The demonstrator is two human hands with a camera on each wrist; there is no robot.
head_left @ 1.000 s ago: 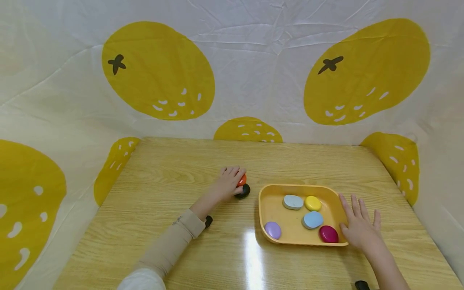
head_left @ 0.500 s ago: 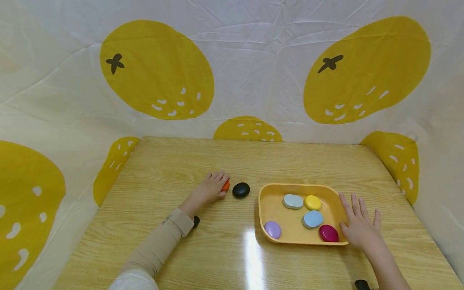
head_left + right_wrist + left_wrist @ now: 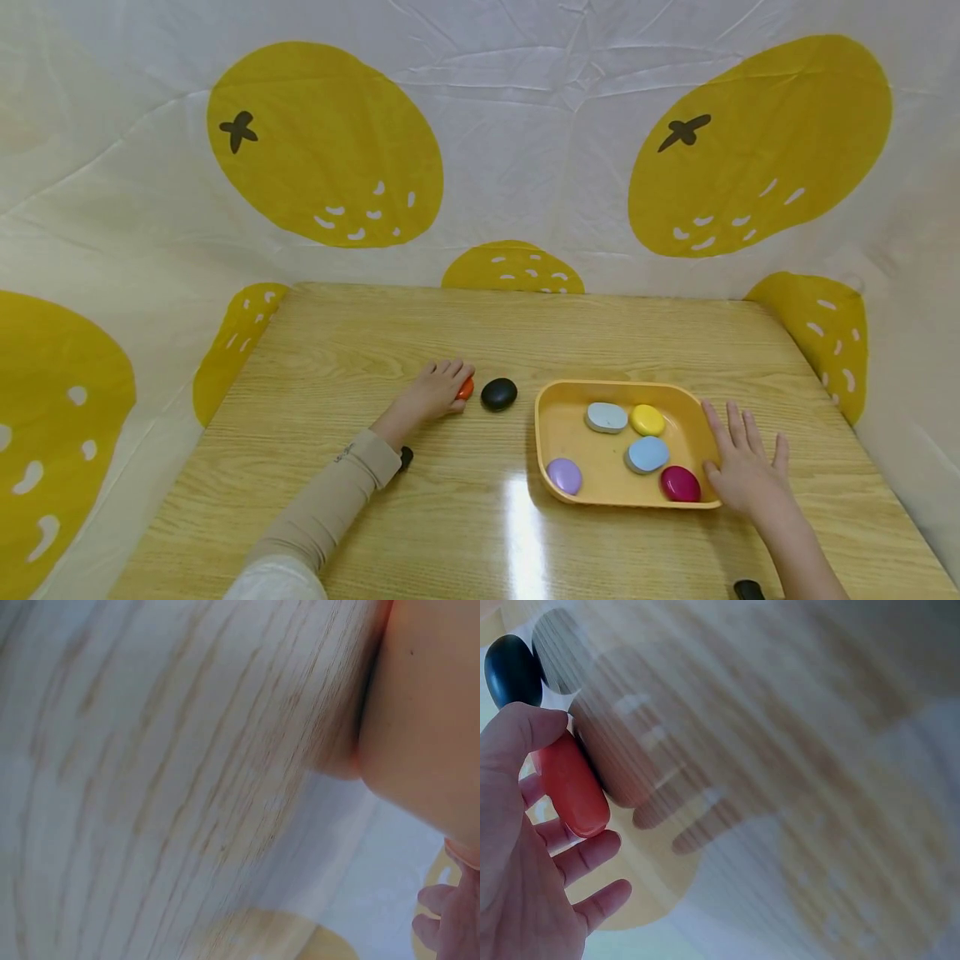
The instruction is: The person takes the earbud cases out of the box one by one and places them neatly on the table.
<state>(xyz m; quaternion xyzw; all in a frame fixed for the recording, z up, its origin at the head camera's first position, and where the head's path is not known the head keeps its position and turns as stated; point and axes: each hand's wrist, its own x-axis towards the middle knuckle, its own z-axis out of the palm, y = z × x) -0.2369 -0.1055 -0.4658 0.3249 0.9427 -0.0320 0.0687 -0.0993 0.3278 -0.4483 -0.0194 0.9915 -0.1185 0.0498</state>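
Note:
My left hand (image 3: 429,395) holds a glossy orange-red oval stone (image 3: 465,389) low at the table surface. In the left wrist view, the thumb lies along one side of the stone and the fingers curve round the other. A shiny black oval stone (image 3: 498,394) lies just to its right on the table, apart from the hand. At the right, my right hand (image 3: 750,468) has its fingers spread, with fingertips and thumb at the right rim of a yellow-orange tray (image 3: 607,487). The tray's outer wall (image 3: 427,712) fills the right of the right wrist view.
Inside the tray lie a pale grey stone (image 3: 606,418), a yellow stone (image 3: 647,421), a light blue stone (image 3: 647,455), a purple stone (image 3: 565,476) and a crimson stone (image 3: 680,484). A white cloth (image 3: 525,167) with yellow fruit prints hangs behind the wooden table (image 3: 375,333).
My left hand has moved left, carrying the orange-red stone away from beside the black one, then slightly down. The black stone now shows whole. The right hand and tray have stayed put.

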